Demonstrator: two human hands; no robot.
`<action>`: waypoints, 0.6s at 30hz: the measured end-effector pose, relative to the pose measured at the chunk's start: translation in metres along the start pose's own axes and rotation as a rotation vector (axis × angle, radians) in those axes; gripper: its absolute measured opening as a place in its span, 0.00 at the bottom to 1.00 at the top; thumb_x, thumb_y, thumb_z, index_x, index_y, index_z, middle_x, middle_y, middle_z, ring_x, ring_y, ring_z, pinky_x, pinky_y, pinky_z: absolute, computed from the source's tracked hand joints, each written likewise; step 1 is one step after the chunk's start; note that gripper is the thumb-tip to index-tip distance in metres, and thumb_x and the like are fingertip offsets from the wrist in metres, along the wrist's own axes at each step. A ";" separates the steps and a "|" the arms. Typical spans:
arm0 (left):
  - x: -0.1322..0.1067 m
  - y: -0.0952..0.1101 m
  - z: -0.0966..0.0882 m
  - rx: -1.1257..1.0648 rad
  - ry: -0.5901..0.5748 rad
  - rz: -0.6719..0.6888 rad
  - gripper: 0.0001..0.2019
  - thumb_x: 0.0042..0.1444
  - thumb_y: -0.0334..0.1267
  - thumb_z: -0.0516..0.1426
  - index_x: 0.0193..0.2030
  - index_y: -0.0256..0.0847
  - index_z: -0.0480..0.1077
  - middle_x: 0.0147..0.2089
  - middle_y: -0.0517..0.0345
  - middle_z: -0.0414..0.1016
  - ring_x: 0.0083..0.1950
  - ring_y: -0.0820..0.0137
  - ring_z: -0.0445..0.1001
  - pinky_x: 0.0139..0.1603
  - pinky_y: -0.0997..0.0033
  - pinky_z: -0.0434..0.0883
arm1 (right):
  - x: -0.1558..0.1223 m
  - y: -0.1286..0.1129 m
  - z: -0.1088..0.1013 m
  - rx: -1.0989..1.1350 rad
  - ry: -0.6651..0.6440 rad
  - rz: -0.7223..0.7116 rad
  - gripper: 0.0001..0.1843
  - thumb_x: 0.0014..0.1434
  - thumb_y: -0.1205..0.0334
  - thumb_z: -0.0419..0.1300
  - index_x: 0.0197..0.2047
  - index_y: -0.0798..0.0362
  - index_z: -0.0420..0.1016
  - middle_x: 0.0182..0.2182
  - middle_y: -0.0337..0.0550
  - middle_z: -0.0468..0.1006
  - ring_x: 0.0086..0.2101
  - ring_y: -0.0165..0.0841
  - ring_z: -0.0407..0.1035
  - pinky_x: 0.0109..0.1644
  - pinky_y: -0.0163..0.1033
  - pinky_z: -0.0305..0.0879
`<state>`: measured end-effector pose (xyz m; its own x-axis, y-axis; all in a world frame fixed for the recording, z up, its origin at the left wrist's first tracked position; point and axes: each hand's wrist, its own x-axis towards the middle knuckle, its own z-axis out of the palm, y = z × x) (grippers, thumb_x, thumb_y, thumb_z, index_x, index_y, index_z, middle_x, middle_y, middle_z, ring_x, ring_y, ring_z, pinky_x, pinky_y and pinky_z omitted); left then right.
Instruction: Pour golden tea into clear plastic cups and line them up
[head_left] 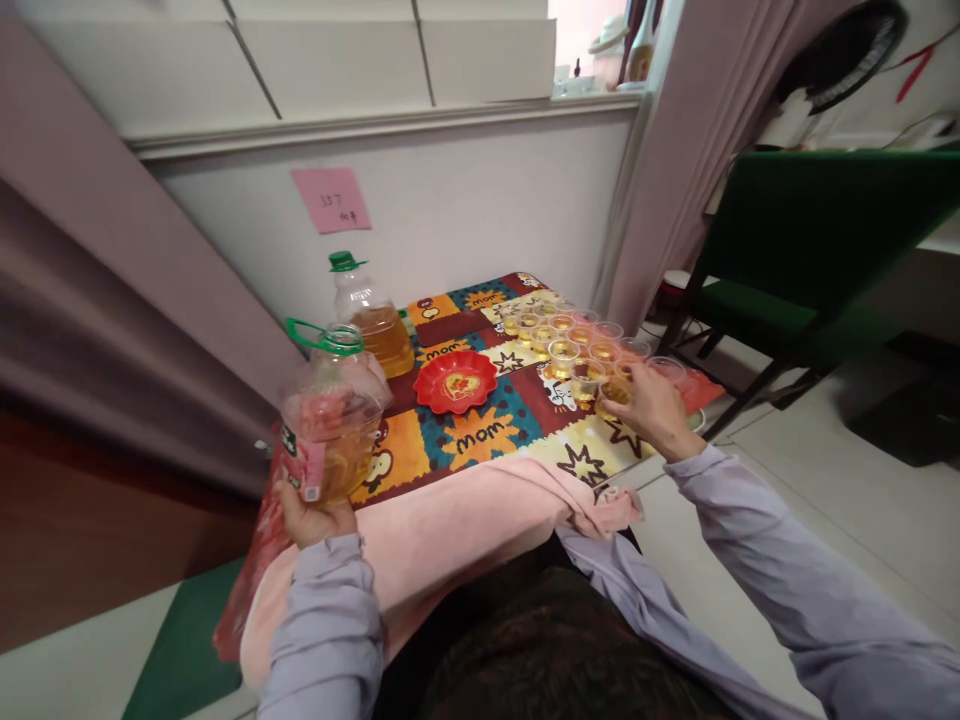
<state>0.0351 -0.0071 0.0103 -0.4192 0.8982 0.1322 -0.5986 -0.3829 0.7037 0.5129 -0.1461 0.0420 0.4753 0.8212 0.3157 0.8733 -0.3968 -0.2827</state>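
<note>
My left hand (311, 515) grips the bottom of a clear plastic oil bottle (334, 420) with a green cap and handle, holding it above the near left corner of the small table (480, 440). The bottle holds some yellow oil. My right hand (651, 408) is closed round a small clear cup (616, 390) of yellow liquid at the table's right side. Several more small cups (564, 335) of the same liquid stand in rows just beyond it. A second oil bottle (373, 320) stands upright at the table's far left.
A red dish (455, 381) sits mid-table on the bright patterned cloth. A pink towel (465, 520) hangs over the near edge. A green folding chair (795, 260) stands to the right, curtains hang left and right, and a pink note (331, 199) is on the wall.
</note>
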 end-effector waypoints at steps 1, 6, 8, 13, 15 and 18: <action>0.002 0.000 -0.002 -0.005 0.021 -0.006 0.23 0.75 0.54 0.56 0.65 0.43 0.78 0.69 0.56 0.82 0.78 0.56 0.70 0.77 0.48 0.69 | -0.001 0.000 -0.001 -0.014 -0.005 0.003 0.35 0.59 0.46 0.69 0.65 0.55 0.75 0.57 0.63 0.84 0.53 0.56 0.80 0.50 0.51 0.74; 0.013 -0.008 -0.020 -0.025 0.142 -0.055 0.23 0.80 0.50 0.49 0.62 0.40 0.79 0.70 0.49 0.81 0.75 0.55 0.73 0.74 0.49 0.73 | -0.009 0.007 0.001 -0.082 0.010 -0.063 0.37 0.63 0.40 0.67 0.68 0.53 0.76 0.55 0.68 0.85 0.49 0.63 0.82 0.43 0.55 0.73; 0.015 -0.011 -0.028 -0.030 0.183 -0.079 0.24 0.81 0.49 0.48 0.62 0.39 0.80 0.68 0.46 0.82 0.74 0.54 0.75 0.71 0.48 0.75 | -0.011 0.010 0.000 -0.091 0.042 -0.119 0.36 0.65 0.37 0.65 0.67 0.52 0.77 0.52 0.71 0.86 0.46 0.64 0.82 0.39 0.57 0.72; 0.012 -0.014 -0.038 -0.062 0.215 -0.091 0.20 0.78 0.50 0.53 0.60 0.43 0.82 0.63 0.48 0.86 0.68 0.56 0.81 0.68 0.50 0.78 | -0.006 -0.027 -0.013 -0.067 0.265 -0.296 0.38 0.68 0.31 0.62 0.69 0.49 0.77 0.55 0.73 0.85 0.47 0.66 0.81 0.40 0.61 0.71; 0.010 -0.013 -0.040 -0.078 0.202 -0.097 0.20 0.76 0.51 0.55 0.61 0.44 0.82 0.63 0.48 0.86 0.67 0.55 0.82 0.67 0.48 0.79 | 0.002 -0.069 -0.015 0.070 0.321 -0.438 0.34 0.71 0.36 0.61 0.69 0.50 0.77 0.58 0.68 0.84 0.52 0.62 0.81 0.49 0.60 0.75; 0.010 -0.011 -0.042 -0.104 0.187 -0.132 0.23 0.76 0.54 0.55 0.62 0.43 0.82 0.61 0.45 0.87 0.65 0.53 0.83 0.66 0.45 0.80 | 0.026 -0.150 -0.005 0.329 0.299 -0.664 0.22 0.75 0.45 0.61 0.62 0.50 0.82 0.53 0.58 0.87 0.52 0.52 0.81 0.57 0.54 0.77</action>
<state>0.0093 -0.0029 -0.0253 -0.4457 0.8902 -0.0945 -0.7197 -0.2936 0.6291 0.3944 -0.0673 0.0972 -0.0840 0.6802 0.7282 0.9296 0.3166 -0.1885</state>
